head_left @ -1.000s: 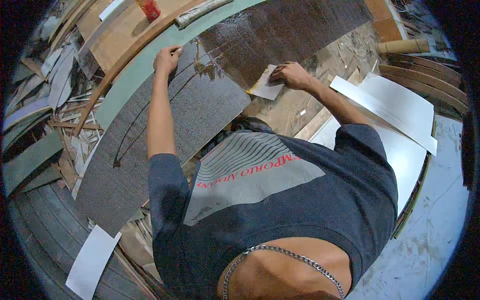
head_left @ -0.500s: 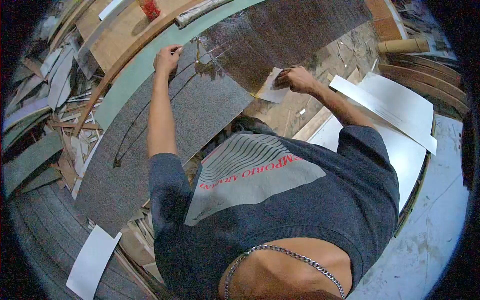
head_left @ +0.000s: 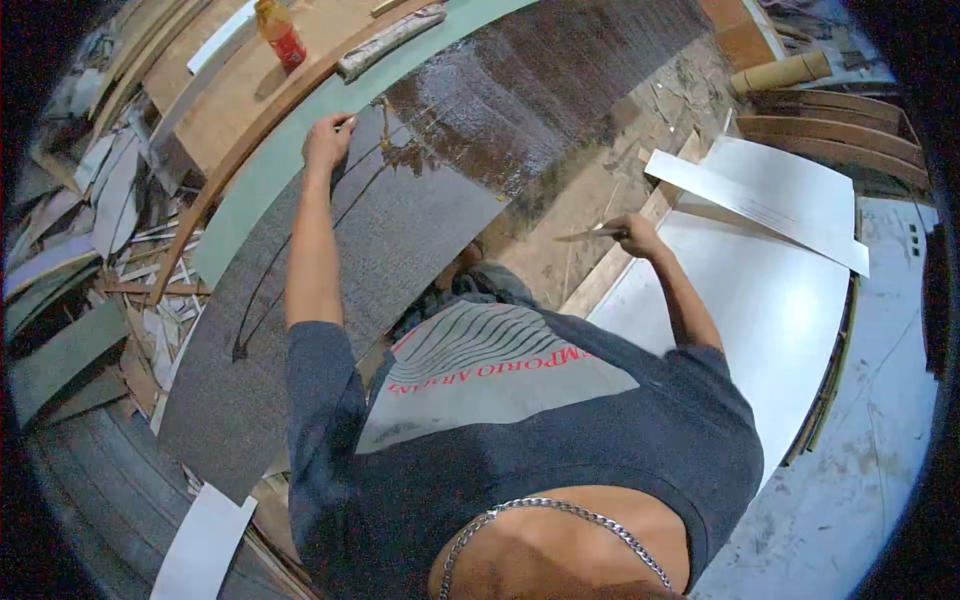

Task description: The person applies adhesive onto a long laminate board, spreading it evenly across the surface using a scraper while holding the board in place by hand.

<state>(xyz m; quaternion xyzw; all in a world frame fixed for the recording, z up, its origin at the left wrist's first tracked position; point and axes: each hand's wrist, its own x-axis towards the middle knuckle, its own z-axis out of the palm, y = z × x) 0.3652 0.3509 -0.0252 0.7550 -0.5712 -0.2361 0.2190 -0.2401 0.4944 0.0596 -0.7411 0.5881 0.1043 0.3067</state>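
A long curved dark grey sheet [head_left: 350,265] lies in front of me. Its far right part carries a glossy brown coat of wet glue [head_left: 500,85], and thin dark trails of the liquid run down the uncoated part. At the sheet's left edge, my left hand [head_left: 328,142] is closed in a pinch; what its fingertips hold, if anything, is too small to make out. My right hand [head_left: 637,237] grips a thin flat spreader [head_left: 588,235], seen nearly edge-on, off to the right of the sheet and apart from it.
A pale green curved sheet [head_left: 235,225] shows beneath the grey one. A bottle with a red label [head_left: 280,38] stands on a wooden board at upper left. White panels [head_left: 745,300] lie on my right, with a cardboard tube [head_left: 782,73] beyond. Scrap offcuts [head_left: 120,200] pile up at left.
My right hand has drawn the spreader off the wet sheet, back toward me and to the right, turning it edge-on. My left hand stays at the sheet's edge. The view has shifted slightly.
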